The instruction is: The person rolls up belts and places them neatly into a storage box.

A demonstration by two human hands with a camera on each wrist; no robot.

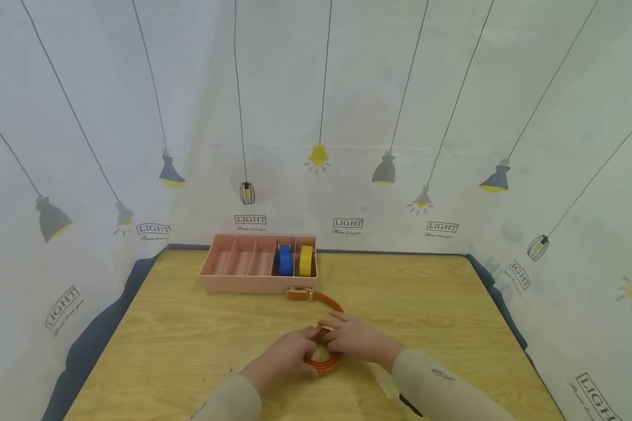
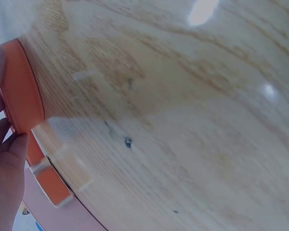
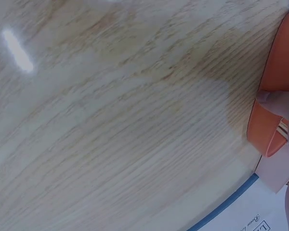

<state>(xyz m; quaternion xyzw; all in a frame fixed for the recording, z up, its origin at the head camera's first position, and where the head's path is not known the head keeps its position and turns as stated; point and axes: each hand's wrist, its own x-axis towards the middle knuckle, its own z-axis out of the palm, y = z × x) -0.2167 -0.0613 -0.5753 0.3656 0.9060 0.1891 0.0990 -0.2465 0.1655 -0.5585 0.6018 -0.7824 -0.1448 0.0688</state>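
An orange belt [image 1: 323,367] stands on its edge on the wooden table, wound into a loose coil of several layers. Its loose end runs back to a gold-trimmed buckle [image 1: 299,294] lying just in front of the pink box. My left hand [image 1: 289,352] grips the coil from the left; in the left wrist view its fingertips hold the orange strap [image 2: 24,89]. From the right, my right hand [image 1: 360,339] pinches the far side of the coil, a digit pressed on the strap's outer face [image 3: 283,57] in the right wrist view. Part of the coil is hidden behind the fingers.
A pink divided box [image 1: 258,285] stands at the back left of the table. A rolled blue belt [image 1: 285,262] and a rolled yellow belt [image 1: 305,262] sit in its two rightmost compartments. Behind the table hangs a lamp-patterned cloth [image 1: 355,193].
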